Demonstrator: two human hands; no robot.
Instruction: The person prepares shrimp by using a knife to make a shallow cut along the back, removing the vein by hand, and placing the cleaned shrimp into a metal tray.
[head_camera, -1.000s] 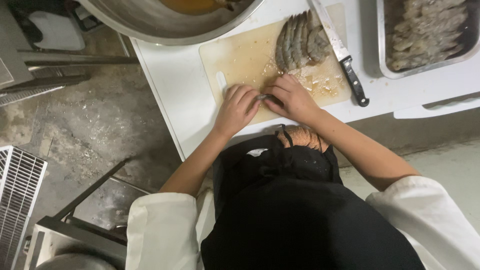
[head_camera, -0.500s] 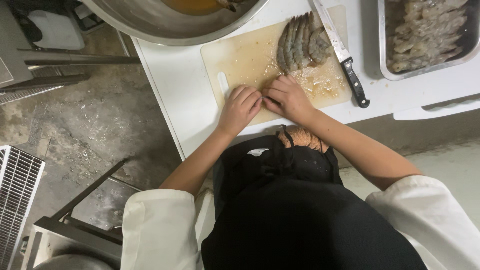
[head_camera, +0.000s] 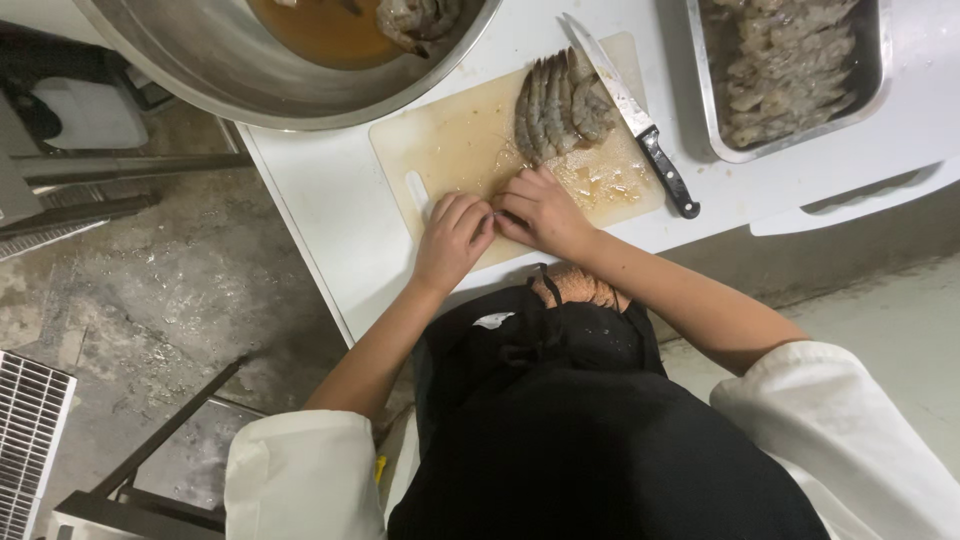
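Shrimp (head_camera: 497, 208), small and mostly hidden, sits pinched between the fingertips of both hands at the near edge of the cutting board (head_camera: 450, 150); only a sliver of it shows where the two sets of fingers meet. The left hand (head_camera: 455, 235) is curled over it from the board's near left corner, fingers bent inward and closed on the piece. The right hand (head_camera: 540, 210) meets it from the other side, knuckles up, fingers likewise clenched on the same piece, so the two hands touch over it.

Farther across the board from the hands, a row of peeled shrimp (head_camera: 560, 100) lies side by side, tails pointing away, well apart from the held one. Bits of shell and wet scraps (head_camera: 605, 180) are strewn on the board just right of the right hand. A black-handled knife (head_camera: 640, 125) lies slantwise along the board's right edge, its blade beside the row and its handle hanging past the board's corner.

Beyond the board's far left corner stands a large steel bowl (head_camera: 230, 70) holding brownish liquid. To the right of the board, past the knife, a rectangular metal tray (head_camera: 880, 70) is filled with more pale shrimp. All rest on a white table (head_camera: 320, 190), against whose near edge the person's black apron (head_camera: 600, 440) presses.
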